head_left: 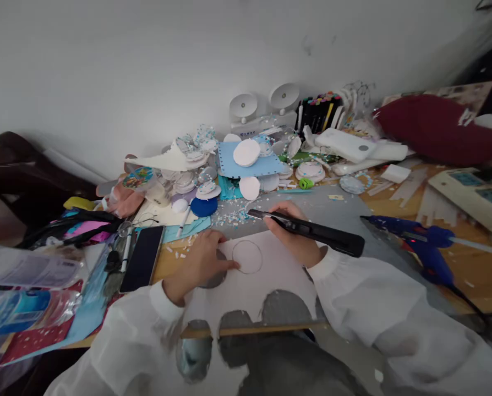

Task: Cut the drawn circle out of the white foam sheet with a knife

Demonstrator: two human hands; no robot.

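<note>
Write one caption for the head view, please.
The right hand holds a black cutter near a drawn circle; the left hand rests on the white sheet.

We are seeing a light-brown wooden table (pixel 475 275) bearing a flat grey mat (pixel 345 202). A white sheet with round cut-outs (pixel 281 269) is lying across the mat, overhanging the front edge. A dark-screened rectangular phone (pixel 143 258) is lying left; a blue plastic glue gun (pixel 436 238) is resting right.
</note>
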